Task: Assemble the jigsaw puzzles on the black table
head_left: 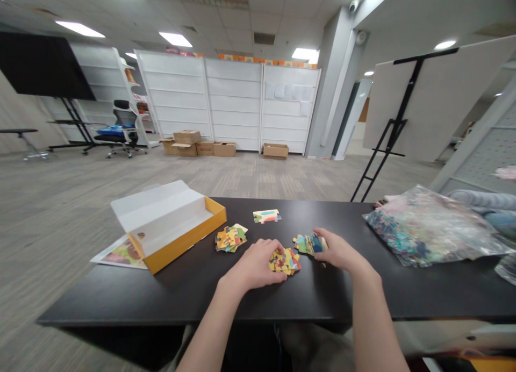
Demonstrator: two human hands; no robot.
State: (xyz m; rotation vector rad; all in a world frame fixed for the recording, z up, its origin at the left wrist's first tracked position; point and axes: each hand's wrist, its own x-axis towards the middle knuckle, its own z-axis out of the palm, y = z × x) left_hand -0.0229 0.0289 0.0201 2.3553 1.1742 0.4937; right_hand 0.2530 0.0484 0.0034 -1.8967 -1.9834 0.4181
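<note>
Head view: my L grip (258,262), curled narrow, holds a yellow-red cardboard jigsaw pile (288,260) btwn the flat black desk's (161,302) near & far edges; my R grip (338,249) pinches blue-green cardboard jigsaw pcs (303,243) just R.

Ceiling panels (175,39) glare white, and the view's edges stretch

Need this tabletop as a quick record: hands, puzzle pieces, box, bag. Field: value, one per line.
left hand: on a yellow-red pile of puzzle pieces
right hand: fingers at the edge of a blue-green pile; grip unclear
third pile: beside the box, untouched
flat puzzle section: beyond the piles
box: yellow, open, partly over a printed sheet
bag: clear plastic, far right
table: black
</note>
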